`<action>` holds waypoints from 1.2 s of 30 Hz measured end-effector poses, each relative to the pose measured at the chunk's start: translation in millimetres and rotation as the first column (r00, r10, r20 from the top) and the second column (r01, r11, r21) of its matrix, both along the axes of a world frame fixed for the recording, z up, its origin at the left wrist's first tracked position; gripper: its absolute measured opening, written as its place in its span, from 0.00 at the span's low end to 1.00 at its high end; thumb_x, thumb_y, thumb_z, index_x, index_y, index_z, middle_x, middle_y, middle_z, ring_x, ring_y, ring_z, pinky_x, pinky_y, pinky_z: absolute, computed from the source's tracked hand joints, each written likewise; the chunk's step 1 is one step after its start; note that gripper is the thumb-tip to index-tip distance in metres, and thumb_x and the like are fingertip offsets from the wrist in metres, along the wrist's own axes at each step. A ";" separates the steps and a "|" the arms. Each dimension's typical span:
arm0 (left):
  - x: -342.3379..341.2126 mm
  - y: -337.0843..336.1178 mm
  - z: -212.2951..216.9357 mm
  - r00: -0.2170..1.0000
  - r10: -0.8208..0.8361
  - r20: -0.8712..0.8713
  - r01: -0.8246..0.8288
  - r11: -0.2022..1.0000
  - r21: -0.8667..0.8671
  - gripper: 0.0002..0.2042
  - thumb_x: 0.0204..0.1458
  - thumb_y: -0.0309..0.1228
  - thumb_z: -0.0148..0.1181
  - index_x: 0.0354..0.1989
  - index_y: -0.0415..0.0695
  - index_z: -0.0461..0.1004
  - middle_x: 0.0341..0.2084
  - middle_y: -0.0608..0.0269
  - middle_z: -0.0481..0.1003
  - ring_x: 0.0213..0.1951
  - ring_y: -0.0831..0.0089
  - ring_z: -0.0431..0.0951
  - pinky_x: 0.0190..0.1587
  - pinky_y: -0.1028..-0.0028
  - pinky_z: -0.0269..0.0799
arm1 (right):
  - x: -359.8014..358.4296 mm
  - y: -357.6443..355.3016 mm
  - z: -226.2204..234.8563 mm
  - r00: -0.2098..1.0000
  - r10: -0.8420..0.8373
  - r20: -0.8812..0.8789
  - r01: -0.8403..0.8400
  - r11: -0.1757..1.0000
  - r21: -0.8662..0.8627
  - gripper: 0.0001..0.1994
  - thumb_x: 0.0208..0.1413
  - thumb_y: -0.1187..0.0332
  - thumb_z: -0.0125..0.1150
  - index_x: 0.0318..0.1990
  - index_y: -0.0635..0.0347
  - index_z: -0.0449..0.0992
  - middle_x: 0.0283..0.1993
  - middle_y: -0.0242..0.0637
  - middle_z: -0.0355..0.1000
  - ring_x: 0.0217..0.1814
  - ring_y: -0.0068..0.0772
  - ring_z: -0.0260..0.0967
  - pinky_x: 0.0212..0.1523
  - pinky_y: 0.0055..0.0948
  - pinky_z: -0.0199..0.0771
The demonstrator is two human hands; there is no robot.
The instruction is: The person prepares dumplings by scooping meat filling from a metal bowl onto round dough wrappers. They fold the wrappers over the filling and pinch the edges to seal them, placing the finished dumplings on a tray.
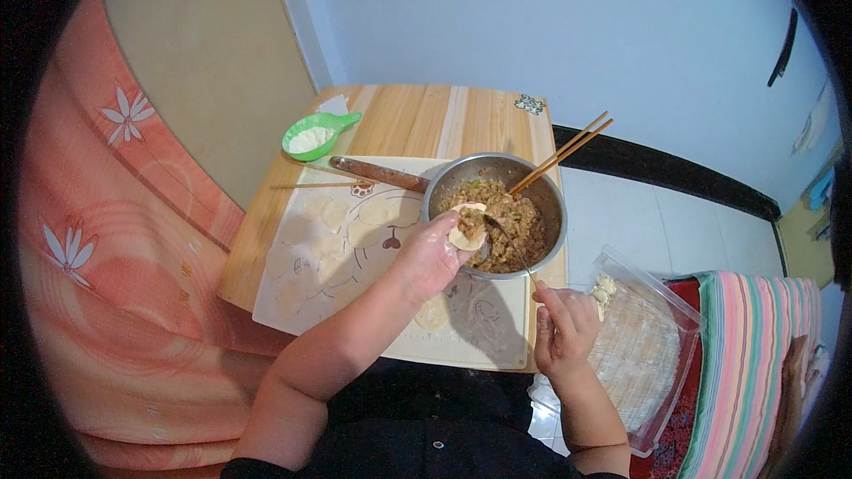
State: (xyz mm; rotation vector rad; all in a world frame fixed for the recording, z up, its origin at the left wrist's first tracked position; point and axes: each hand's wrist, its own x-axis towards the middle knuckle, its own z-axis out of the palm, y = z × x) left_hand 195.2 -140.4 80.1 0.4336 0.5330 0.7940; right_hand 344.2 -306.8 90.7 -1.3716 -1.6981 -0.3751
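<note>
My left hand (pixel 432 257) holds a round dumpling wrapper (pixel 463 238) over the left side of a steel bowl (pixel 560 239). Some brown filling lies on the wrapper. In my right hand (pixel 568 330) is the handle of a metal spoon (pixel 525 264), whose end reaches over to the wrapper. The bowl is full of minced filling (pixel 515 222) with green bits. A pair of chopsticks (pixel 568 149) stands in the filling, leaning on the far right rim. Left of the bowl, several flat wrappers (pixel 328 266) lie on a white floured mat (pixel 271 302).
A rolling pin (pixel 377 172) lies behind the mat, partly hidden by the bowl. A green scoop (pixel 297 153) of white flour sits at the table's (pixel 399 111) far left. Low at right, a clear tray (pixel 688 328) holds a few shaped dumplings (pixel 603 287) beside a striped cloth (pixel 754 337).
</note>
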 end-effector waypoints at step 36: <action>-9.5 17.2 -7.8 0.996 -0.077 -0.055 0.078 0.996 0.033 0.16 0.61 0.32 0.40 0.53 0.35 0.62 0.50 0.52 0.68 0.52 0.64 0.69 0.55 0.65 0.66 | -2.6 -5.9 5.7 0.959 -0.094 -0.267 0.093 0.996 -0.016 0.09 0.56 0.75 0.48 0.41 0.66 0.74 0.26 0.39 0.71 0.29 0.33 0.65 0.34 0.28 0.61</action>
